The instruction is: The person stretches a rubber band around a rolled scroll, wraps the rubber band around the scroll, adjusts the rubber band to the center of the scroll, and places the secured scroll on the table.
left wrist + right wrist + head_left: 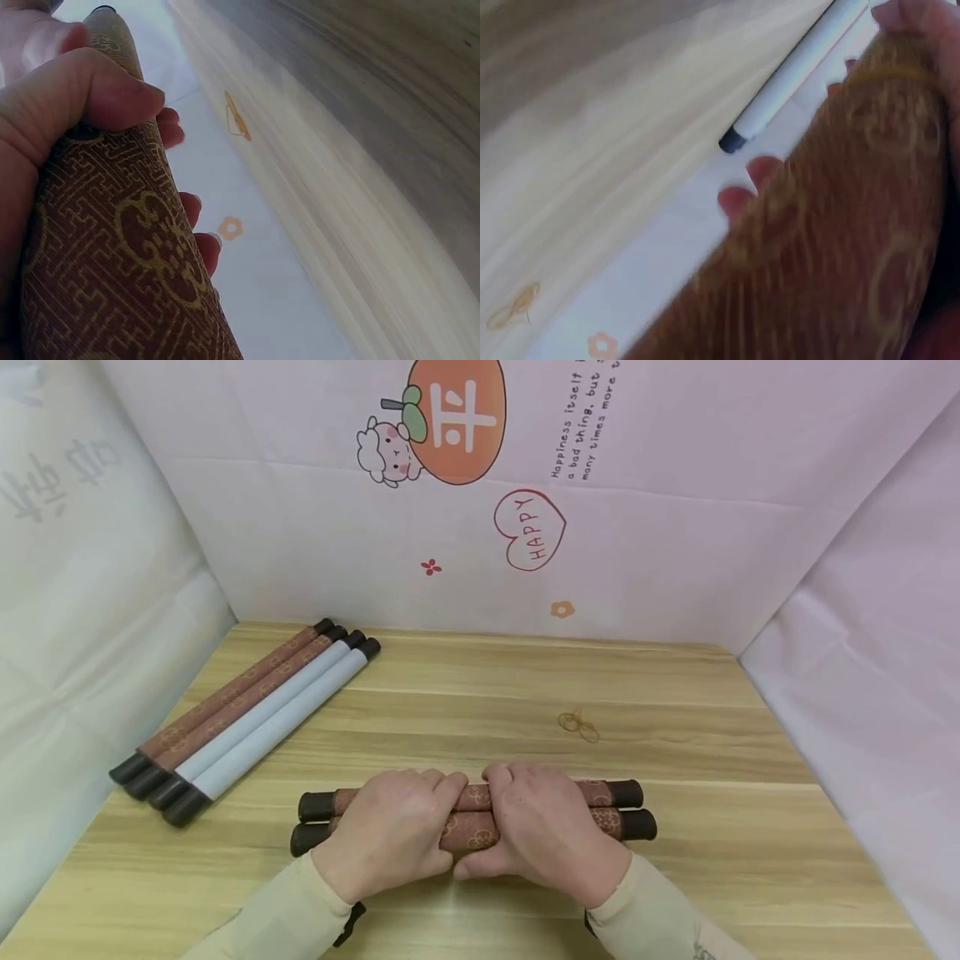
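Two brown scrolls (pixel 471 832) with gold patterns and black end knobs lie side by side across the front of the table. My left hand (pixel 401 827) grips them left of their middle, thumb on the near side and fingers over the far side. Close beside it, my right hand (pixel 543 827) holds the same pair in a mirrored grip. The patterned brown cover (pixel 124 232) fills much of the left wrist view, fingertips (pixel 208 251) showing past its edge. In the right wrist view a thin yellowish band (pixel 892 73) crosses the brown cover near the thumb.
Several more scrolls lie slanted at the table's left: brown ones (pixel 232 693) beside light blue ones (pixel 288 722), all with black ends. Thin yellowish rubber bands (pixel 579 725) lie beyond my right hand. White printed cloth (pixel 315 535) walls the back and both sides.
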Motion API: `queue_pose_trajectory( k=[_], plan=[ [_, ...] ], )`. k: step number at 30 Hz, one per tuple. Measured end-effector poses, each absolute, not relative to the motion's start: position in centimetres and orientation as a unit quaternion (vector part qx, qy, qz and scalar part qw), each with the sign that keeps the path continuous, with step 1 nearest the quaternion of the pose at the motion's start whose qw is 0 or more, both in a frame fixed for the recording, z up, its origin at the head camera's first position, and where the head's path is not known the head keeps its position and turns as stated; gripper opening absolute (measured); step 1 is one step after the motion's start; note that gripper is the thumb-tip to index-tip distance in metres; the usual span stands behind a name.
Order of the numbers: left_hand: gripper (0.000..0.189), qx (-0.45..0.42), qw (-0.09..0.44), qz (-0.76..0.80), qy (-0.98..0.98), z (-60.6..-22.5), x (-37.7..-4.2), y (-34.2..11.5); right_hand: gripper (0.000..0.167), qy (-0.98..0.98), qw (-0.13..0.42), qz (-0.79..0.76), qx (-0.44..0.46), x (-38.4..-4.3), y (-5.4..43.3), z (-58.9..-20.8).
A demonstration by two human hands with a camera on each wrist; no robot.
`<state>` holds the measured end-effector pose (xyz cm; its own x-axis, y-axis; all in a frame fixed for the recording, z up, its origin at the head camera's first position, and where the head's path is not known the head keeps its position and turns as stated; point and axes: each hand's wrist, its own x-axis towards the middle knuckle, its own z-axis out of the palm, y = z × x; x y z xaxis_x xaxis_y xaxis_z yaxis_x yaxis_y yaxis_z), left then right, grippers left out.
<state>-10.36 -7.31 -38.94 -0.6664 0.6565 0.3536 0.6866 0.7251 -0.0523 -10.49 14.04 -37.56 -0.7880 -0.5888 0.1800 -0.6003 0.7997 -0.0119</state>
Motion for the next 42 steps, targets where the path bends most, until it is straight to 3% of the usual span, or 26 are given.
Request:
queue_pose_trajectory(
  k=[3, 5, 13, 24, 30, 34, 38, 42],
  plan=[
    [0.059, -0.363, 0.163, -0.046, -0.916, -38.8, -10.3, -7.6, 0.113, -0.950, 0.019, 0.056, 0.307, -10.8, 14.8, -36.7],
    [0.062, -0.359, 0.160, -0.047, -0.918, -38.7, -10.2, -7.7, 0.116, -0.950, 0.004, 0.060, 0.306, -11.0, 15.4, -36.2],
    [0.060, -0.363, 0.162, -0.048, -0.916, -38.4, -10.3, -8.0, 0.081, -0.937, 0.042, 0.054, 0.342, -11.1, 16.1, -36.5],
    [0.054, -0.370, 0.156, -0.040, -0.915, -38.6, -10.2, -7.4, 0.076, -0.930, 0.102, 0.066, 0.347, -10.6, 15.0, -37.9],
    [0.055, -0.371, 0.144, -0.040, -0.916, -38.7, -10.2, -7.3, 0.086, -0.939, 0.063, 0.044, 0.334, -10.5, 15.1, -37.6],
    [0.056, -0.370, 0.129, -0.049, -0.919, -38.9, -10.3, -7.4, 0.072, -0.942, 0.049, 0.027, 0.331, -10.6, 15.4, -37.6],
    [0.062, -0.378, 0.118, -0.060, -0.916, -39.0, -10.4, -7.8, 0.056, -0.936, 0.083, 0.028, 0.340, -10.7, 15.6, -37.9],
    [0.077, -0.389, 0.107, -0.071, -0.912, -39.0, -10.3, -8.3, 0.050, -0.931, 0.110, 0.029, 0.346, -10.7, 15.8, -38.1]
  ],
)
